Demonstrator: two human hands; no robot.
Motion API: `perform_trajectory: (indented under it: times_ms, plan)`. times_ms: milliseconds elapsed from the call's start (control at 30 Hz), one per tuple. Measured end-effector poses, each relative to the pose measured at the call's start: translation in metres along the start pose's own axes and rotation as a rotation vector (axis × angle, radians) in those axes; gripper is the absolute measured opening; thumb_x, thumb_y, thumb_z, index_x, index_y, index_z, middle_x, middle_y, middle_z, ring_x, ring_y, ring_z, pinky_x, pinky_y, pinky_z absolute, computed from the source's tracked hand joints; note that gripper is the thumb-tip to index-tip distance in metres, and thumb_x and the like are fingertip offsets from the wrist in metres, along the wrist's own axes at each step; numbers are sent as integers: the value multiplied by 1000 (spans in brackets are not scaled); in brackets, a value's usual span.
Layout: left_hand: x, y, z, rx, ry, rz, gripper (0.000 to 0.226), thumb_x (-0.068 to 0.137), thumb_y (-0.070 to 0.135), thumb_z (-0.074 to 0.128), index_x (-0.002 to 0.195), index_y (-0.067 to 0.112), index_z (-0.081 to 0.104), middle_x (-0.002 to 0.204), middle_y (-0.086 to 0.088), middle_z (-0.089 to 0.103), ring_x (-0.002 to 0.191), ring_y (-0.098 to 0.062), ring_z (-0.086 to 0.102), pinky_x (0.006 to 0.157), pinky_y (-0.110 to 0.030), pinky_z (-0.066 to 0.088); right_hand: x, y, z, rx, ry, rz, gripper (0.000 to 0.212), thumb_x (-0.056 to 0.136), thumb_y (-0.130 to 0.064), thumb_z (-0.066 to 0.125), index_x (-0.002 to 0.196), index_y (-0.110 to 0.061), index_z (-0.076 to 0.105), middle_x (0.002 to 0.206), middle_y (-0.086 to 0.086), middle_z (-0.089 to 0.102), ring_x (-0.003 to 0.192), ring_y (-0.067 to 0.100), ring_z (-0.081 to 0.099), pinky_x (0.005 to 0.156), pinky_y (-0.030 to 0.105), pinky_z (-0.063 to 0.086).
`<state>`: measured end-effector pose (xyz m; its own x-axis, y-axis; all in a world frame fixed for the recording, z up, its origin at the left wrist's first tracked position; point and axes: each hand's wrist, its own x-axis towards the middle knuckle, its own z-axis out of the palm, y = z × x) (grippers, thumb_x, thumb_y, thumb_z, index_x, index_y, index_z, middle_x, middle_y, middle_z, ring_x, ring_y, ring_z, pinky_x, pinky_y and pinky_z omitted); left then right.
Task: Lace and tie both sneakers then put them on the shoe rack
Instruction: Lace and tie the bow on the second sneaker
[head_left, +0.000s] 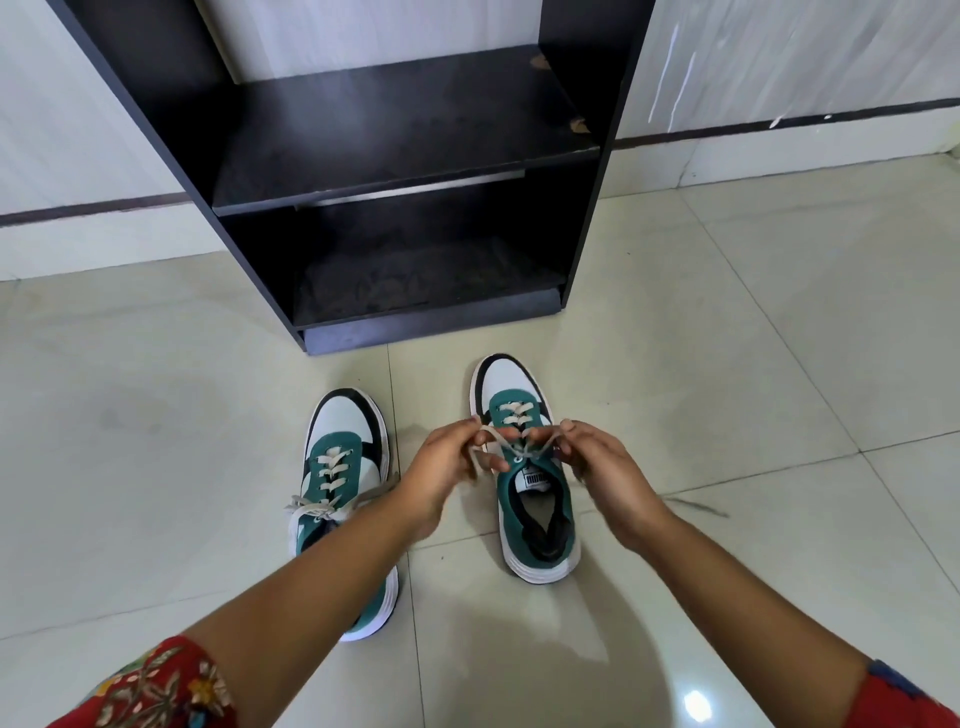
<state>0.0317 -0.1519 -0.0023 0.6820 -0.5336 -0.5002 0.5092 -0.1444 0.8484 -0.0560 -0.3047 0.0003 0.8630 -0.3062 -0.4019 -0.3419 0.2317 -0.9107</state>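
Two green, white and black sneakers stand on the tiled floor, toes toward the rack. The left sneaker (337, 467) is laced, its beige lace knotted near the tongue, and my left forearm crosses its heel. Over the right sneaker (524, 499) my left hand (447, 462) and my right hand (602, 467) each pinch one end of its beige lace (519, 441). The ends cross just above the tongue and are pulled apart sideways.
A black shoe rack (405, 171) with two bare shelves stands against the wall just beyond the sneakers. Pale glossy floor tiles (753, 364) spread on both sides. Red patterned sleeves show at the bottom corners.
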Motion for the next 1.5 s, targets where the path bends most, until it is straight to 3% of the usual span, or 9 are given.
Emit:
perform_trajectory:
  times_ms: [133,233,500,700,867,1000,1167,1367,1500]
  plan:
    - [8,1,4,-192,23,-75,34,98,21,31,68,17,44,66,2,61,42,-10,44,50,-23,37,6,1,4,305,-57,-3,31,98,-16,35,72,-11,51,74,6,60,80,22,62,84,29,49]
    - [13,-3,0,-124,47,-76,32,98,16,27,69,18,41,67,2,47,41,-7,33,48,-22,30,8,7,-3,309,-6,40,32,99,-15,33,72,-11,50,64,1,57,78,22,62,80,32,47]
    - [3,-1,3,23,2,174,25,100,18,30,91,11,52,76,-4,57,56,-7,54,53,-18,43,7,6,-2,149,-45,47,28,99,-21,33,96,-18,61,69,1,55,75,19,60,77,30,44]
    - [-3,1,15,142,-124,304,28,99,6,31,101,16,57,67,0,54,52,0,48,48,-14,36,8,-4,11,-24,-124,-57,26,96,-3,37,109,-16,55,68,2,53,62,8,54,63,11,47]
    - [1,-3,12,158,-198,238,17,95,-2,38,95,14,43,66,-2,52,49,-1,44,44,-13,32,8,1,14,30,-84,-21,19,92,5,39,97,-13,37,68,6,54,58,11,52,59,11,47]
    - [8,-2,7,68,-155,86,29,95,5,44,117,23,40,60,-2,52,42,-7,43,43,-17,33,9,3,13,-41,-149,-52,17,94,2,39,96,-15,39,67,3,54,61,10,52,64,13,46]
    - [8,4,9,-30,-195,43,14,95,9,45,85,11,55,48,5,51,41,-5,43,42,-14,35,9,3,13,-110,-228,-81,20,95,0,41,104,-17,43,74,2,57,66,6,55,74,18,46]
    - [7,5,8,-33,-171,43,14,93,15,50,80,15,55,52,3,54,41,-8,43,43,-15,36,5,-1,15,-80,-156,-129,7,97,-11,40,94,-7,43,64,6,53,51,4,51,53,10,42]
    - [1,7,6,184,-136,239,12,85,2,61,82,6,50,63,3,62,48,1,51,48,-11,36,11,-1,19,39,-16,-20,15,98,-13,36,85,-11,44,57,5,54,44,11,51,50,16,48]
